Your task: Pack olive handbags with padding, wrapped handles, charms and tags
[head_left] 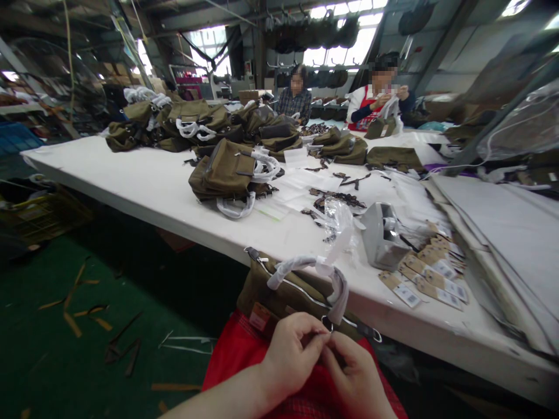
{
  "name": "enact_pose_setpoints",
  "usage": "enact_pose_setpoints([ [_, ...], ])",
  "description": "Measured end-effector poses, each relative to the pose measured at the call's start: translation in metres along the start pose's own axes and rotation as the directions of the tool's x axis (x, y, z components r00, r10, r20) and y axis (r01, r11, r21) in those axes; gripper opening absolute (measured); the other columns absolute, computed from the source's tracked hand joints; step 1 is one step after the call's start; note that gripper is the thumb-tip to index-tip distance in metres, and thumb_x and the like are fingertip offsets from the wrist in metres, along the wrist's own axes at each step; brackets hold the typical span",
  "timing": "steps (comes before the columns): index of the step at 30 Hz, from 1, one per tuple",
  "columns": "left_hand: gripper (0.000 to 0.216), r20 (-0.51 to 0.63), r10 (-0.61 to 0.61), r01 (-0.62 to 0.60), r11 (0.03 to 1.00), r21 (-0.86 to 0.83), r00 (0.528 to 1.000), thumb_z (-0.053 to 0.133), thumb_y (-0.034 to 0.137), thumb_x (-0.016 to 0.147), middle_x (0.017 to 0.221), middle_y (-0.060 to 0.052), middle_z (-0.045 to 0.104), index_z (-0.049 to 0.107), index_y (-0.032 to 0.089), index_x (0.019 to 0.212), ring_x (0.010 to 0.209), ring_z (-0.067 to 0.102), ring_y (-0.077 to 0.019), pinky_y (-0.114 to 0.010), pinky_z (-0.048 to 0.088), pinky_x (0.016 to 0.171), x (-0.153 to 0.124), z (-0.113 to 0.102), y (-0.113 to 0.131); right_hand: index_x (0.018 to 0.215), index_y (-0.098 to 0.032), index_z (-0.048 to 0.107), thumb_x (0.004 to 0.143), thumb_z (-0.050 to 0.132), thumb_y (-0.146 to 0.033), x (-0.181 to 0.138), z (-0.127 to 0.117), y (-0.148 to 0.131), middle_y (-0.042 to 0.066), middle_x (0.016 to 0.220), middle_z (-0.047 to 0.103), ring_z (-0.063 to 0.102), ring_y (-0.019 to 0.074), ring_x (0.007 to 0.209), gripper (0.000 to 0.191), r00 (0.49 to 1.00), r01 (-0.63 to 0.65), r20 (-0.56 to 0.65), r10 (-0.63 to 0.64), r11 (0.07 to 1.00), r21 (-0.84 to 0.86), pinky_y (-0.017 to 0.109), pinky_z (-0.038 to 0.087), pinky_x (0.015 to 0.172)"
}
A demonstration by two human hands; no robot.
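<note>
An olive-green handbag [248,291] rests against the table's near edge, close to my red apron. White wrapping covers its raised handle [339,291], and a silver zipper runs along its top. My left hand [292,349] is closed in a pinch by the metal ring at the handle's base. Meeting it fingertip to fingertip, my right hand [353,369] pinches at the same spot. Whatever lies between the fingertips is too small and hidden to name. A reddish-brown tag [259,316] shows on the bag's front, left of my hands.
On the white table [144,180] lie another olive bag [227,171], a heap of bags, dark straps [340,198], a grey tape dispenser [384,235] and several cardboard tags [432,279]. Two people [378,99] are across the table. Strips of scrap litter the green floor [56,361].
</note>
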State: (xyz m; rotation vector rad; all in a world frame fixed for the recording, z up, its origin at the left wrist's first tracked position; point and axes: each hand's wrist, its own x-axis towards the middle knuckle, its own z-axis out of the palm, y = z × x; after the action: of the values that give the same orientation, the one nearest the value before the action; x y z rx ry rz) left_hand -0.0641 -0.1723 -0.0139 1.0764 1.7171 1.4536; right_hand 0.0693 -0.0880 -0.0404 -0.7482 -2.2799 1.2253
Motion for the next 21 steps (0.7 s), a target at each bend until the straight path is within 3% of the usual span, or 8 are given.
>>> enact_pose_setpoints([
  [2,0.019,-0.009,0.024,-0.025,0.999,-0.023,1.0,0.058,0.023,0.089,0.094,-0.006,0.075,0.076,0.018,0.092,0.091,0.068,-0.0171,-0.027,0.052,0.087,0.0,0.0,0.0,0.077,-0.02,0.068,0.094,0.052,-0.037,0.0,0.001,0.001,0.003,0.072,0.069,0.064,0.0155,0.064,0.029,1.0,0.0,0.015,0.0,1.0,-0.003,0.022,0.05,0.061],
  [8,0.03,0.109,0.034,-0.031,0.999,-0.024,0.993,0.05,0.026,0.095,0.116,-0.009,0.072,0.073,0.02,0.113,0.109,0.065,-0.0194,-0.032,0.048,0.102,-0.001,0.001,-0.003,0.078,-0.019,0.068,0.094,0.053,-0.039,-0.003,0.0,0.001,0.004,0.072,0.07,0.065,0.0165,0.064,0.03,0.999,-0.039,-0.005,0.039,0.999,0.025,0.023,0.052,0.06],
  [12,0.021,-0.01,-0.089,0.087,0.988,-0.126,0.996,0.059,0.028,0.089,0.103,-0.01,0.074,0.076,0.017,0.097,0.098,0.068,-0.0208,-0.033,0.052,0.092,-0.001,0.007,-0.01,0.08,-0.02,0.069,0.093,0.053,-0.04,-0.001,0.0,0.0,0.005,0.075,0.071,0.066,0.0173,0.066,0.029,0.999,-0.042,-0.034,0.042,0.999,0.021,0.024,0.053,0.061],
  [17,0.016,-0.015,-0.169,0.157,0.943,-0.295,0.986,0.065,0.029,0.084,0.096,-0.009,0.074,0.071,0.015,0.078,0.092,0.067,-0.0206,-0.031,0.052,0.086,0.003,0.01,-0.014,0.082,-0.021,0.07,0.094,0.052,-0.04,-0.002,-0.001,0.001,0.004,0.076,0.072,0.067,0.017,0.067,0.029,0.999,-0.039,0.013,0.039,0.999,0.013,0.024,0.054,0.062],
  [21,0.023,-0.054,-0.258,0.227,0.917,-0.327,0.965,0.06,0.035,0.087,0.071,-0.003,0.07,0.066,0.015,0.077,0.068,0.062,-0.015,-0.026,0.049,0.071,0.011,0.007,-0.017,0.1,-0.02,0.065,0.094,0.052,-0.041,-0.007,-0.006,0.007,0.005,0.086,0.073,0.069,0.0166,0.069,0.025,0.988,-0.11,-0.103,0.112,0.994,0.021,0.024,0.056,0.064],
])
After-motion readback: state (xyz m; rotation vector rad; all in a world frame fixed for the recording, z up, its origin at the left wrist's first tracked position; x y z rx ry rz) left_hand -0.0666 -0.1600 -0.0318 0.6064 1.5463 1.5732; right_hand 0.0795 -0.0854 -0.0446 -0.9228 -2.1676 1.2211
